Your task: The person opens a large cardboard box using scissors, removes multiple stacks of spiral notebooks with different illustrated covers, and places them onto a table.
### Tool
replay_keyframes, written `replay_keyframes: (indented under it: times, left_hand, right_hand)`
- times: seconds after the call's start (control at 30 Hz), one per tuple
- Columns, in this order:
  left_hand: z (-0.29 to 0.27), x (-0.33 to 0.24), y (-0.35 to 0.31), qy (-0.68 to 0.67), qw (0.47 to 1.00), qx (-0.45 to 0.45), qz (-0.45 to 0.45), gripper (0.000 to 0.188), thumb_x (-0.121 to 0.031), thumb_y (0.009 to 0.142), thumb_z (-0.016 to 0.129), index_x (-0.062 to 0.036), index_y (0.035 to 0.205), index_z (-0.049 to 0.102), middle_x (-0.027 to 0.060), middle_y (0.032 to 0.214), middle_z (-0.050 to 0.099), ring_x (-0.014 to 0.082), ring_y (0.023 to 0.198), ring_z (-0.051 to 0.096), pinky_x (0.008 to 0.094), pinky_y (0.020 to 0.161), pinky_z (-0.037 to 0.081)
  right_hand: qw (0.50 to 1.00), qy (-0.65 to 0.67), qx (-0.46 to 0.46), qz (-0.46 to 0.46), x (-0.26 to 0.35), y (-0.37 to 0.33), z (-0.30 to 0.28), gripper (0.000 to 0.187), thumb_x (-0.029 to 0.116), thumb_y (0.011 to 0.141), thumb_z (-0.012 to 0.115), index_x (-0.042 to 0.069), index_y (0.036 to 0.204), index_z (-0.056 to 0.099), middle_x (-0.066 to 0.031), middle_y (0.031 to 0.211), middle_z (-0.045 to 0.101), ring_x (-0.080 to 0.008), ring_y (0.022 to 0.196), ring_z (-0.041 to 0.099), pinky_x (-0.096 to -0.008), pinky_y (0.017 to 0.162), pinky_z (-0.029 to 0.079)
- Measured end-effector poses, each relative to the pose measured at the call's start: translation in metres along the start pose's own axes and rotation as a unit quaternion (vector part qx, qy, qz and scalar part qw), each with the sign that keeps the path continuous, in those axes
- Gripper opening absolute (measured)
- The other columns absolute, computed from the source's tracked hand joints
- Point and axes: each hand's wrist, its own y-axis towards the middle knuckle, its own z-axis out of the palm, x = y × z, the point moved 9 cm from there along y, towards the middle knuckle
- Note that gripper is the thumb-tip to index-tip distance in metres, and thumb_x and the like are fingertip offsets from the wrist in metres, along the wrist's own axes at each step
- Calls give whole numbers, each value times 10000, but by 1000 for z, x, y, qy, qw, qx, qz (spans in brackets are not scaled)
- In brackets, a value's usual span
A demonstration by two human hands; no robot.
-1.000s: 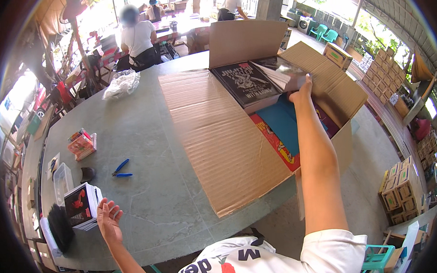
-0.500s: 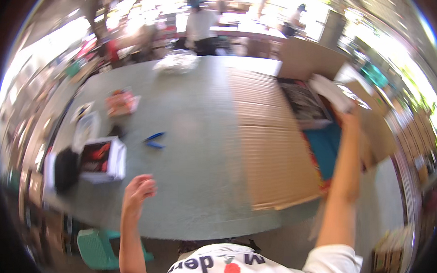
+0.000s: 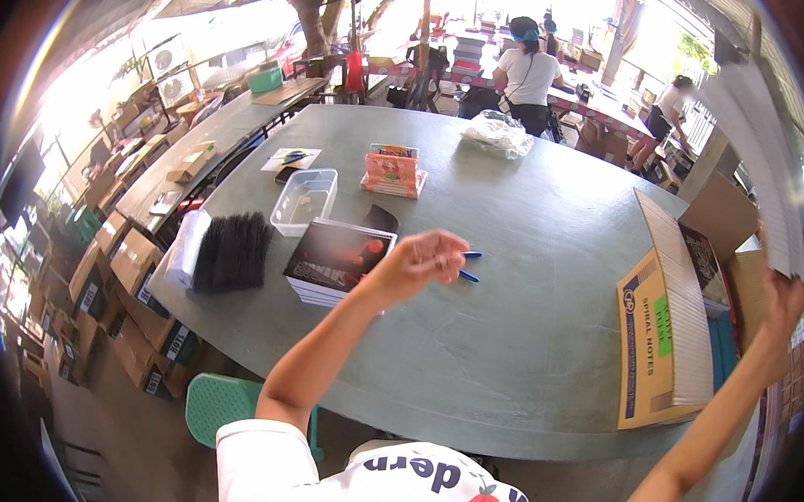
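At right, the right hand (image 3: 783, 301) is gripping a white paper stack (image 3: 761, 162); at centre, the left hand (image 3: 424, 259), unclenched, is hovering above the desk (image 3: 522, 361).

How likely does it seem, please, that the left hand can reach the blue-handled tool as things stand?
Probably yes: the left hand looks empty and in this view partly covers the blue-handled tool on the table, with nothing else seeming to block the way.

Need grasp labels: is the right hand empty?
No: the right hand grips a white stack near the open carton.
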Motion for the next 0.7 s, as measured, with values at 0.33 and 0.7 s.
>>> replay_keyframes:
  times: [0.33,0.7]
  left_hand:
    - [-180,-39,-11,-388,915,-106,-34,690,-643,811,429,-56,1170,490,90,989,599,253,890,600,413,745,505]
    - [-306,74,-117,42,948,-239,-207,816,-383,737,684,-46,1362,283,162,1257,455,251,1148,440,336,959,342]
  right_hand:
    - [925,-29,-64,373,-461,-58,177,120,227,774,591,135,850,586,39,694,537,-146,649,585,-342,616,528]
    - [801,-177,69,568,-635,-107,185,461,455,777,579,6,879,607,-100,769,643,-196,674,640,-315,609,533]
